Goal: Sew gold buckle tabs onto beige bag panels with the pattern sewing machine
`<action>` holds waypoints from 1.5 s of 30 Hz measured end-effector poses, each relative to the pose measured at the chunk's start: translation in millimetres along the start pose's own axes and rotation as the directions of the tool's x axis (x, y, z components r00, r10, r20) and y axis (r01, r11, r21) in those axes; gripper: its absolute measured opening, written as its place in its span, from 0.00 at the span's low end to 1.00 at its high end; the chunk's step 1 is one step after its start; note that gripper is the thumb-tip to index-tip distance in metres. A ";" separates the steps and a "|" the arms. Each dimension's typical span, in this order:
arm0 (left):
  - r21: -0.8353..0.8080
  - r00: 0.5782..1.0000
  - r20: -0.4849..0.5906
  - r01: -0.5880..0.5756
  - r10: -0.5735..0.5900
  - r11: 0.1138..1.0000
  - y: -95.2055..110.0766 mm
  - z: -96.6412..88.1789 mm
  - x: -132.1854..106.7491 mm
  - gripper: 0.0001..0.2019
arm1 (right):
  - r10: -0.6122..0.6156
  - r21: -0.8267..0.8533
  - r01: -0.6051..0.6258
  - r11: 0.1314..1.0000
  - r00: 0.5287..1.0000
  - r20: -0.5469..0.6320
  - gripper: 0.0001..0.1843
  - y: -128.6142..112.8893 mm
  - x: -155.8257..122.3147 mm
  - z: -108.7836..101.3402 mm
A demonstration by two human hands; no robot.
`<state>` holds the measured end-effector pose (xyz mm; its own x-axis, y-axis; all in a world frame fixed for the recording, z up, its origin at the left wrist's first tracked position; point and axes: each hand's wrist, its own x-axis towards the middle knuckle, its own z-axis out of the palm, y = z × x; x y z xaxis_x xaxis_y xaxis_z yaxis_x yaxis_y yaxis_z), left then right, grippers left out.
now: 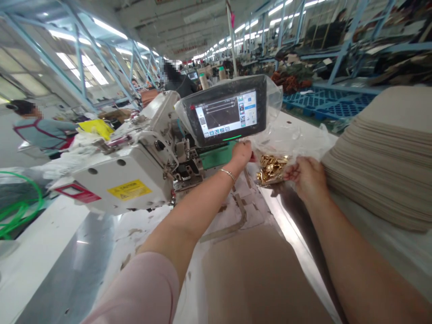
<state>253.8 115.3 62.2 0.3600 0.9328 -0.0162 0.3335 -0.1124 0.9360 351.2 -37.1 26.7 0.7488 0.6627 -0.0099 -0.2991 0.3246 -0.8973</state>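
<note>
A clear plastic bag [297, 141] of shiny gold-coloured metal pieces [272, 166] is between my two hands. My left hand [241, 153] is at the bag's left edge, below the screen, its fingers curled and partly hidden; it appears to pinch the plastic. On the other side, my right hand [308, 177] has its fingers closed on the bag's right side, close to the metal pieces. The exact kind of the pieces is too small to make out. Below my arms a flat beige fabric panel [256, 274] lies on the worktable.
A white sewing machine [124, 175] stands left, with a touch screen [229, 112] beyond it. At right rises a stack of beige panels [381, 166]. A green hose [20, 211] coils far left. Blue pallets [324, 101] lie behind; a person [47, 128] works at left.
</note>
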 end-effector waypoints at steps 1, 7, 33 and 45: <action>-0.036 1.000 -0.001 0.007 -0.007 0.999 0.4 -3.5 -5.4 0.18 | -0.008 -0.012 0.009 1.000 1.000 0.020 0.11 -1.5 -0.9 0.3; -0.461 1.000 -0.015 0.005 -0.013 0.887 10.5 -17.9 -37.4 0.16 | -0.196 0.028 0.194 0.981 0.977 0.083 0.12 -7.8 -4.1 0.5; -0.556 0.973 0.133 0.230 -0.188 0.799 13.6 -29.6 -57.8 0.07 | -0.170 -0.124 0.169 0.978 0.986 0.003 0.10 -10.6 -0.9 -0.3; -0.221 0.994 0.097 0.073 -0.053 0.973 -9.7 -42.0 -61.6 0.06 | -0.130 -0.161 0.109 0.981 0.983 -0.132 0.11 -7.2 -2.5 2.4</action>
<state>191.8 73.4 69.0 0.4244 0.9000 -0.0994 0.1580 0.0344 0.9868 350.1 -39.5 34.2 0.8530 0.5196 0.0490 -0.1169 0.2818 -0.9523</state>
